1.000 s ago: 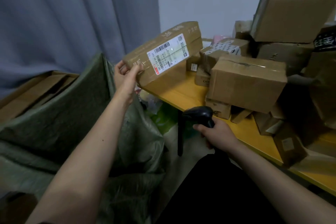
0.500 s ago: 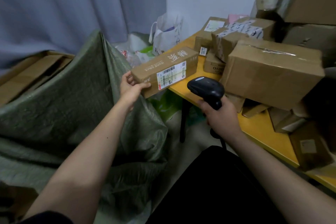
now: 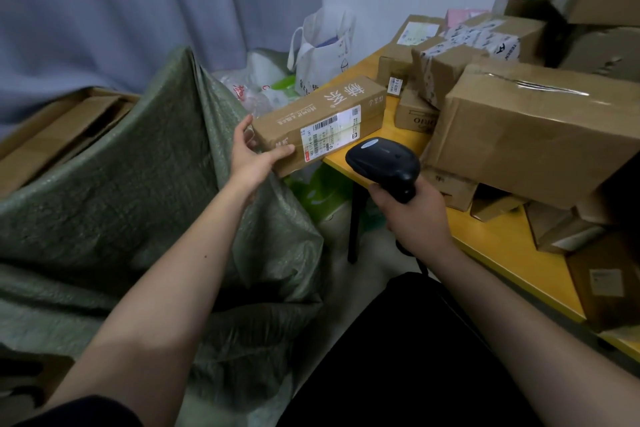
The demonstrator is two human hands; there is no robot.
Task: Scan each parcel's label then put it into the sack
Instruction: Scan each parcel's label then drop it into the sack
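Observation:
My left hand point(image 3: 252, 155) grips the near end of a long brown cardboard parcel point(image 3: 311, 107), held level above the sack's edge. Its white barcode label point(image 3: 330, 136) faces me. My right hand point(image 3: 414, 215) holds a black handheld scanner point(image 3: 383, 163) by the handle, its head just below and right of the label, close to the parcel. The green woven sack point(image 3: 138, 177) stands open at the left, under the parcel's near end.
A yellow table point(image 3: 502, 246) on the right carries several stacked cardboard boxes, the biggest box point(image 3: 533, 135) right beside the scanner. White plastic bags point(image 3: 322, 48) sit behind the sack. Flat cardboard point(image 3: 59, 135) leans at the far left before a grey curtain.
The parcel came down from a raised, tilted hold to a level one near the sack. My right hand lifted the scanner from beside the table's edge up to the label.

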